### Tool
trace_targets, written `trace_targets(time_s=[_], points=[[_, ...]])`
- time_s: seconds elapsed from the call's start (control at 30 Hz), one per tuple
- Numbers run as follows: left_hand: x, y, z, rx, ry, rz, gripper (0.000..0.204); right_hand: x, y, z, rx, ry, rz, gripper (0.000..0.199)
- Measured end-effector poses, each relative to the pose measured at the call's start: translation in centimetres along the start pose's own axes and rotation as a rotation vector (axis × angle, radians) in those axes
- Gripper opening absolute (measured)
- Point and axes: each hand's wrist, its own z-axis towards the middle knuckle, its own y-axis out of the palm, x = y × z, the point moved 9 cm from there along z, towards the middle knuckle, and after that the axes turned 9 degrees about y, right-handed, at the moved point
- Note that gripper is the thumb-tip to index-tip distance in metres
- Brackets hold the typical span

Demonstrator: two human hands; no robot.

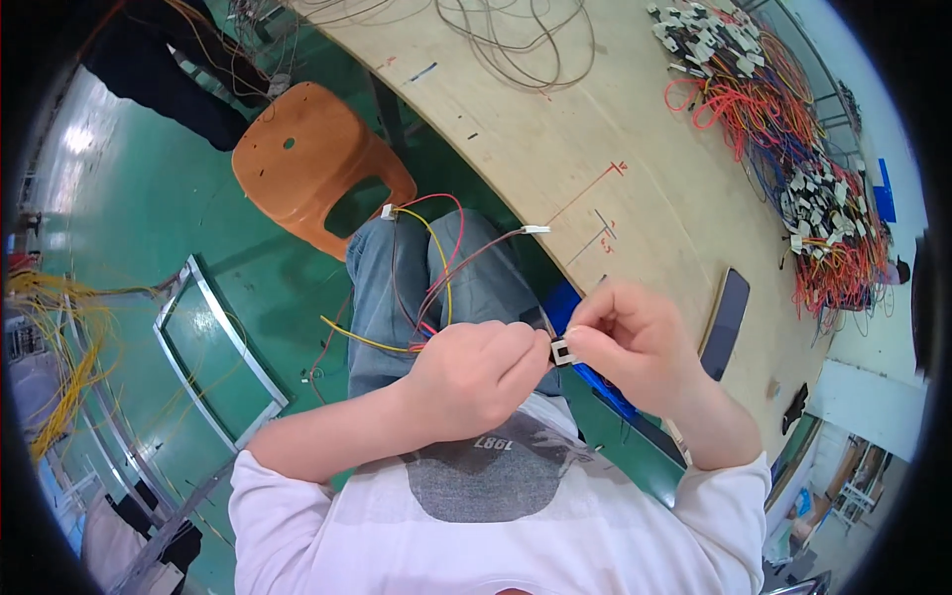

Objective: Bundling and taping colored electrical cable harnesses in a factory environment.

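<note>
The left hand (481, 375) wrapped closed fingers round thin red-and-yellow wires (449, 290); the right hand (637, 342) pinched a square white connector (562, 361) near the wooden table's (674, 233) edge.

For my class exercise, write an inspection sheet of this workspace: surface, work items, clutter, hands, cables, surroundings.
Surface: pale table with red and dark marks.
Work items: small white connector; coloured wires above the lap.
Clutter: dark phone-like slab on the table.
Hands: left hand closed on the wires; right hand pinching the connector.
Cables: large multicoloured bundles and loose loops on the table.
Surroundings: orange stool, metal frame, green floor.
</note>
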Motion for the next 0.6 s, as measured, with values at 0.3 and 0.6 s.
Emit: trace_targets(time_s=[0.3, 0.6], points=[[-2.8, 2.1, -1.1, 0.093, -0.8, -0.903, 0.03, -2.3, -0.3, -1.9, 0.116, -0.387, -0.118, 0.009], [-2.6, 6.1, -2.5, 0.313, -1.167, -1.811, 0.039, -3.9, 0.1, -2.2, 0.071, -0.702, -0.327, 0.015]])
